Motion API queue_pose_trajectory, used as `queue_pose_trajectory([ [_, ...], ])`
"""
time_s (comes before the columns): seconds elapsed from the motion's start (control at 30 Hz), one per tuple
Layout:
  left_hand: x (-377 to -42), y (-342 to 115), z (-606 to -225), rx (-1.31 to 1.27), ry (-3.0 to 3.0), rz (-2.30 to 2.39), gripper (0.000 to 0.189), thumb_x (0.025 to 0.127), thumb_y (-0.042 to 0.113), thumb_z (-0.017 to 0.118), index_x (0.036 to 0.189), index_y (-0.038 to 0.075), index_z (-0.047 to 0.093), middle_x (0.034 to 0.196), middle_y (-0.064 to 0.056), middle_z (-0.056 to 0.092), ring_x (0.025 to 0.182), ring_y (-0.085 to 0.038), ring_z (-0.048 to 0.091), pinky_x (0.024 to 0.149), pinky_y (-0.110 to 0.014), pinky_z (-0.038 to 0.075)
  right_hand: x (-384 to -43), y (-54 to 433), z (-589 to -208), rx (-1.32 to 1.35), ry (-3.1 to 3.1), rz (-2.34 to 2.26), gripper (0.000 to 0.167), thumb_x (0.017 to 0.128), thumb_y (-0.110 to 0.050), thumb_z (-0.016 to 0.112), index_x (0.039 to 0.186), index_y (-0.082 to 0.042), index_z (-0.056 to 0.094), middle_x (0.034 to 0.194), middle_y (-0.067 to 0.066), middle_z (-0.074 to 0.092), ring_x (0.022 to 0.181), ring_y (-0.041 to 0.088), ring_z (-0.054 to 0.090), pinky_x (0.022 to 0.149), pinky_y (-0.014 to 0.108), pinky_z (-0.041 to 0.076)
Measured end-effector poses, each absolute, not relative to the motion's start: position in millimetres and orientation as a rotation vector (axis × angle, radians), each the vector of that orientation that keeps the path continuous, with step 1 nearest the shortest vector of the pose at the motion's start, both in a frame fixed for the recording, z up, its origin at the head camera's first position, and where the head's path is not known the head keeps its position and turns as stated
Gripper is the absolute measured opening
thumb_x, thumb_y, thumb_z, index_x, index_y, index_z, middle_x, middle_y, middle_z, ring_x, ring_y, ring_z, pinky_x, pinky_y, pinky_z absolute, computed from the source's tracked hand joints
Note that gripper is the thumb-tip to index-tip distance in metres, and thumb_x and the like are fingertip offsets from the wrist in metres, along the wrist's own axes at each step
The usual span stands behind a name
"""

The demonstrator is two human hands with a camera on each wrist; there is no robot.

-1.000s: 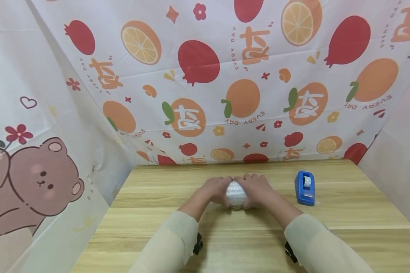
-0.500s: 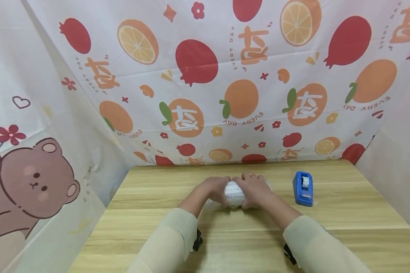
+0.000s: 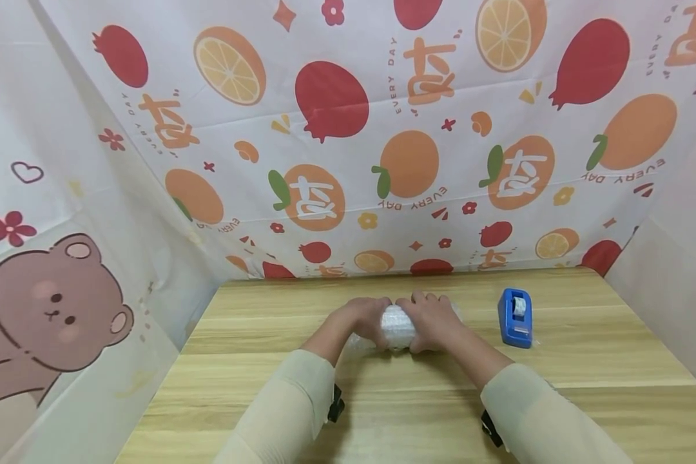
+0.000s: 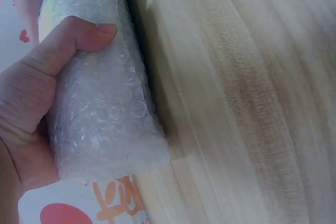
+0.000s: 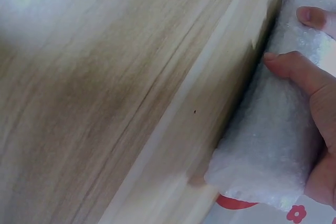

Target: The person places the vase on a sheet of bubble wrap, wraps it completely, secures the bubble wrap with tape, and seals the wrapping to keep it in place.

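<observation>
A roll wrapped in clear bubble wrap [image 3: 397, 327] lies sideways on the wooden table, between both hands. My left hand [image 3: 367, 322] grips its left part; in the left wrist view the thumb of that left hand [image 4: 37, 87] presses across the bubble wrap [image 4: 105, 103], with the fingers behind it. My right hand [image 3: 435, 323] holds the right part the same way, and in the right wrist view the thumb of the right hand [image 5: 315, 87] lies over the wrap [image 5: 268, 135]. Whatever is inside the wrap is hidden.
A blue tape dispenser [image 3: 516, 319] with a roll of clear tape stands on the table [image 3: 255, 361] to the right of the hands. Behind the table hangs a fruit-patterned cloth [image 3: 348, 161], and another cloth with a bear print [image 3: 58, 322] hangs at the left.
Both hands keep their grip on the bubble-wrapped roll. The roll has turned or shifted very slightly, and more loose wrap shows under the left hand. The head view has shifted a little.
</observation>
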State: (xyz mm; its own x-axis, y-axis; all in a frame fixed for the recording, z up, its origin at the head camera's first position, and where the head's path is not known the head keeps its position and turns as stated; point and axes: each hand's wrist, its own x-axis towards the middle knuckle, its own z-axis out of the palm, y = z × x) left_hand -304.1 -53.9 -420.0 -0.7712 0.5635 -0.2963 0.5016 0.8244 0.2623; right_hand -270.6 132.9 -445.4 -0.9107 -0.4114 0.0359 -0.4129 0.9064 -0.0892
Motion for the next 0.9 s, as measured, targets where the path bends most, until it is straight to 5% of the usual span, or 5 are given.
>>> queue_pose_trajectory([
  [0.43,-317,-58,-416,0.727,2.518,0.354,0.063,0.065,0.026,0.088,0.118,0.019,0.054,0.099,0.005,0.061,0.089,-0.014,0.059,0.078,-0.031,0.050,-273,133,-451,0.722,-2.942,0.022,0.093,0.061,-0.042,0.086,0.142,-0.023,0.046,0.121,0.008,0.057,0.108,0.032,0.055,0.088,0.056,0.045],
  [0.9,-331,-58,-418,0.712,2.422,0.425,0.057,0.066,0.025,0.084,0.115,0.018,0.056,0.100,0.003,0.061,0.090,-0.016,0.059,0.077,-0.033,0.050,-274,135,-455,0.727,-2.830,-0.093,0.090,0.060,-0.044,0.087,0.138,-0.022,0.048,0.114,0.011,0.062,0.101,0.034,0.060,0.083,0.055,0.048],
])
